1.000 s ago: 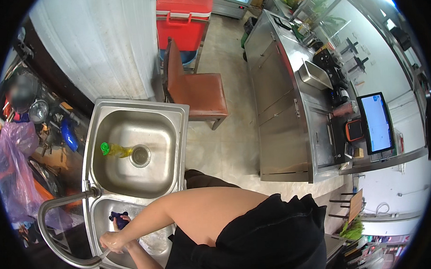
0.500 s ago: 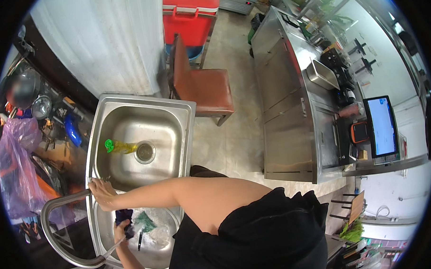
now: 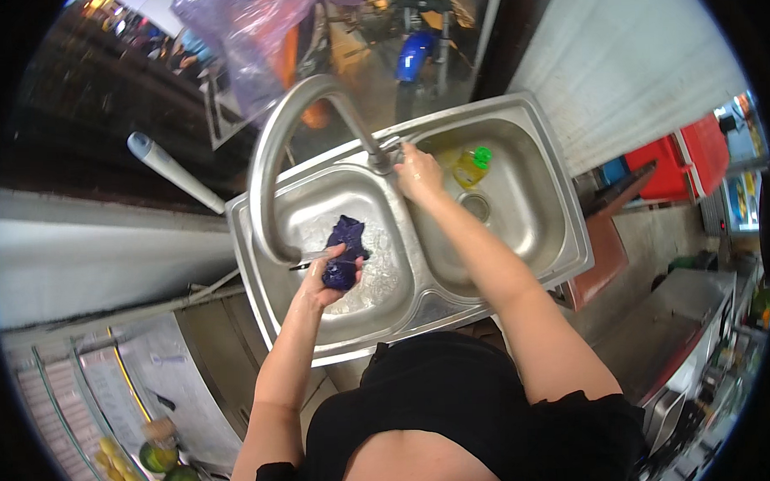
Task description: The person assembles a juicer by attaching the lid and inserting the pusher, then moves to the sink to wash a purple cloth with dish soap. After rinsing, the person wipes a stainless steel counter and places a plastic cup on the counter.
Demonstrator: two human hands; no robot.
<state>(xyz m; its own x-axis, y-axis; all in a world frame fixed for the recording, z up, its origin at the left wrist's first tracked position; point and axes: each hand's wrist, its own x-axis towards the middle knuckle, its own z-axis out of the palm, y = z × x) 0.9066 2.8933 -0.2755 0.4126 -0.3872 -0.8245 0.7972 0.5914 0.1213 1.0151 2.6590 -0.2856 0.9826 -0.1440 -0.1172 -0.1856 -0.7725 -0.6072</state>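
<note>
In my left hand (image 3: pixel 323 281) is a wet, dark purple cloth (image 3: pixel 342 267), its fingers closed on it over the left basin (image 3: pixel 386 283). A stream of water from the curved steel tap (image 3: pixel 268 168) falls on that hand and the cloth. My right hand (image 3: pixel 419 176) reaches to the tap's base, its fingers closed at the small tap handle (image 3: pixel 390 144). Under the cloth, water and clear plastic lie in the left basin, partly hidden. A thin black object (image 3: pixel 299 266) shows beside my left hand.
A yellow bottle with a green cap (image 3: pixel 481 158) lies in the right basin (image 3: pixel 528 210), near the drain (image 3: pixel 474 205). Left of the sink is a long white-and-grey handle (image 3: pixel 170 170). A brown chair (image 3: pixel 596 263) stands close to the sink's right end.
The view has swung round, so the sink now lies straight ahead. My left hand still holds the cloth under the tap, and my right hand stays by the tap's base.
</note>
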